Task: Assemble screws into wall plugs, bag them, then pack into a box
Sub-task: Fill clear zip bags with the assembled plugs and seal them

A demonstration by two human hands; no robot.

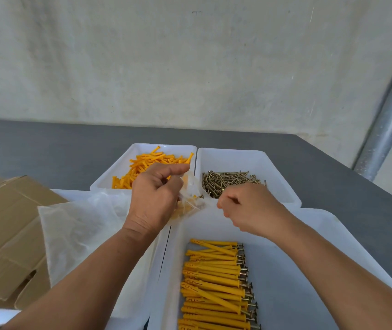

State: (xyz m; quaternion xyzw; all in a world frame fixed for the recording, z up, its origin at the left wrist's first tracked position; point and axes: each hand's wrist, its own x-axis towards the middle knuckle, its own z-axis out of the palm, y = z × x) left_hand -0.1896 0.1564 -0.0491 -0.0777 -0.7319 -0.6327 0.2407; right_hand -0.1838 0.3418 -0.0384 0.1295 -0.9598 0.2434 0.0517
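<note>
My left hand grips a small clear plastic bag that holds several yellow wall plugs with screws. My right hand is just right of the bag, fingers curled; whether it pinches the bag's edge is hidden. Below my hands, a large white tray holds several assembled yellow plugs with screws lying in a row. Further back, one white tray holds loose orange plugs and another white tray holds loose screws.
Flattened cardboard boxes lie at the left. A stack of clear plastic bags rests in a white tray beside them. The grey table ends at a pale wall; a metal pole stands at the right.
</note>
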